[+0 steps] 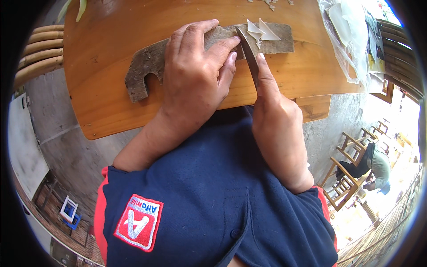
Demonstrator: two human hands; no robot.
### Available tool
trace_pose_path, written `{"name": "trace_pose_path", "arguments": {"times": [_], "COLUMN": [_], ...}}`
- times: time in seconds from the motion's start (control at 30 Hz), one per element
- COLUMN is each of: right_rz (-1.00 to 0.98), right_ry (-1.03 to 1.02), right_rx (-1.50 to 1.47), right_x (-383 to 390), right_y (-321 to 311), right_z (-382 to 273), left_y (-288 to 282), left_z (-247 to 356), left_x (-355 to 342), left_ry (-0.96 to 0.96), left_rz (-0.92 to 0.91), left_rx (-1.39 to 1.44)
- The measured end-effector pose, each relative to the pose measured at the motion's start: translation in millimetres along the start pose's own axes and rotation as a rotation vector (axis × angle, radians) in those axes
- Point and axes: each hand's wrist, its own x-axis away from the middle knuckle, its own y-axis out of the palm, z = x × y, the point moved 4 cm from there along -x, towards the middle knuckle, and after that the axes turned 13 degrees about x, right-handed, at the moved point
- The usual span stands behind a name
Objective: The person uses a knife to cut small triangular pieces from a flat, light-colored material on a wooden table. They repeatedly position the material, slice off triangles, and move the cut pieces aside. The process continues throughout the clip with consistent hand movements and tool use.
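Note:
A worn grey-brown board (147,55), with a hooked notch at its left end, lies across the orange-brown wooden table (106,98). My left hand (193,66) rests over its middle, fingers bent and pressed down, the index fingertip and thumb close beside the blade. Whatever lies beneath those fingers is hidden. Gripped in my right hand (275,107) is a knife (250,58), its dark blade slanting up and left over the board, with my index finger stretched along it. Thin whitish triangular pieces (269,33) and smaller scraps (258,44) sit just right of the blade.
More pale scraps (271,5) lie at the table's far edge. A clear plastic bag (349,40) hangs over the right edge. Bamboo rails (42,55) flank the table. Behind at the lower right, another person (380,167) bends near wooden chairs (344,184).

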Motion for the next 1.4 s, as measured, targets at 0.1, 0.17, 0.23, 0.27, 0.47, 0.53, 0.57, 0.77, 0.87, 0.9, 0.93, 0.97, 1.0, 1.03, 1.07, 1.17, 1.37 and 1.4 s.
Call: {"name": "trace_pose_path", "arguments": {"times": [0.1, 0.17, 0.23, 0.27, 0.47, 0.53, 0.57, 0.77, 0.87, 0.9, 0.93, 0.97, 1.0, 1.03, 1.07, 1.17, 1.37, 1.4], "right_rz": [-0.035, -0.079, -0.138, -0.169, 0.002, 0.029, 0.023, -0.029, -0.031, -0.038, -0.045, -0.028, -0.011, 0.01, -0.002, -0.015, -0.022, -0.029], "right_ry": [0.029, 0.067, 0.094, 0.111, 0.071, 0.064, 0.039, 0.023, 0.041, 0.046, 0.046, 0.022, -0.008, -0.045, -0.067, -0.149, -0.238, -0.248], "right_rx": [-0.058, -0.092, -0.196, -0.245, -0.265, -0.199, -0.228, -0.204, -0.21, -0.208, -0.193, -0.167, -0.127, -0.087, -0.032, 0.105, 0.23, 0.238], "right_x": [8, 15, 19, 19, 7, 1, -2, -7, -6, -5, -5, -5, -7, -9, -11, -20, -34, -36], "right_y": [-7, -14, -18, -18, -26, -26, -26, -24, -25, -26, -27, -28, -29, -30, -30, -34, -41, -42], "right_z": [4, 9, 16, 19, 39, 43, 43, 36, 34, 35, 36, 37, 38, 40, 43, 54, 64, 64], "left_y": [0, 1, 2, 2, 2, 2, 2, 0, 0, 0, 0, 0, -1, -2, -2, -1, -1, -1], "left_z": [0, 0, 0, 0, 0, 0, 0, -1, -1, -1, -1, 0, 0, 1, 1, 3, 2, 2], "left_x": [0, 1, 2, 2, 2, 1, 0, -1, -2, -2, -2, -2, -2, -1, -1, 0, -1, -1], "left_ry": [0.012, 0.007, -0.009, -0.018, 0.014, 0.013, 0.014, -0.015, -0.015, -0.017, -0.018, -0.02, -0.008, 0.003, 0.012, 0.036, 0.014, 0.015], "left_rz": [0.016, 0.016, 0.018, 0.02, 0.041, 0.036, 0.042, 0.027, 0.017, 0.014, 0.015, 0.018, 0.008, 0.0, -0.004, -0.005, 0.004, 0.001], "left_rx": [-0.004, -0.004, -0.004, -0.005, 0.013, -0.009, -0.006, 0.005, 0.001, 0.006, 0.017, 0.03, 0.03, 0.032, 0.037, 0.005, 0.007, -0.002]}}
